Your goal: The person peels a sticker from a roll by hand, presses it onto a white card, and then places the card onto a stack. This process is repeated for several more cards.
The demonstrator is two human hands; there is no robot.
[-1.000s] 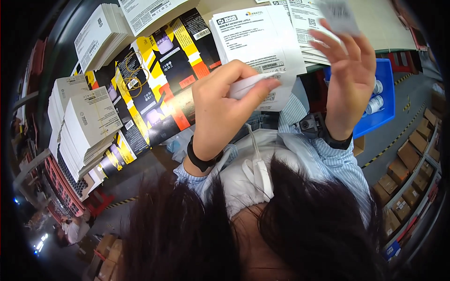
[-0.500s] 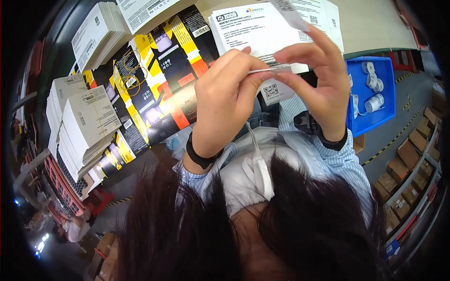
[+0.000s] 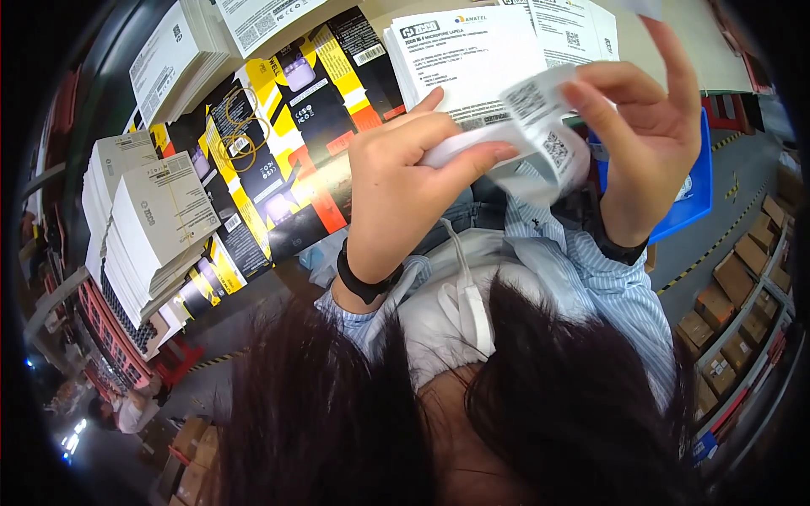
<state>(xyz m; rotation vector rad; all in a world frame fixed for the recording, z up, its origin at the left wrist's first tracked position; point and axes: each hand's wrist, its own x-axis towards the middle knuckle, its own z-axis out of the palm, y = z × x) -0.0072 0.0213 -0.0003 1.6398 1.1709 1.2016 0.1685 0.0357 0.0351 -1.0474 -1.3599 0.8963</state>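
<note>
A curling white strip of labels (image 3: 553, 156) printed with square codes runs between my hands. My left hand (image 3: 401, 181) is closed, its thumb laid along the strip's left part. With thumb and a finger, my right hand (image 3: 645, 139) pinches the strip's upper right end. Another finger of that hand points up, and a small pale label (image 3: 645, 7) shows at its tip, partly cut off by the picture's edge. Just beyond my hands lies a pile of printed white sheets (image 3: 460, 59), its near edge hidden behind the left hand and the strip.
Black and yellow printed cardboard (image 3: 316, 110) covers the table on the left, with rubber bands (image 3: 245, 139) on it. Stacks of white printed cards (image 3: 169, 211) stand farther left. At right is a blue tray (image 3: 696, 202), and beyond it a shelf of cardboard boxes (image 3: 717, 299).
My right hand has moved right and slightly up, away from the left. The label strip now stretches and curls between them. The left hand has stayed nearly in place.
</note>
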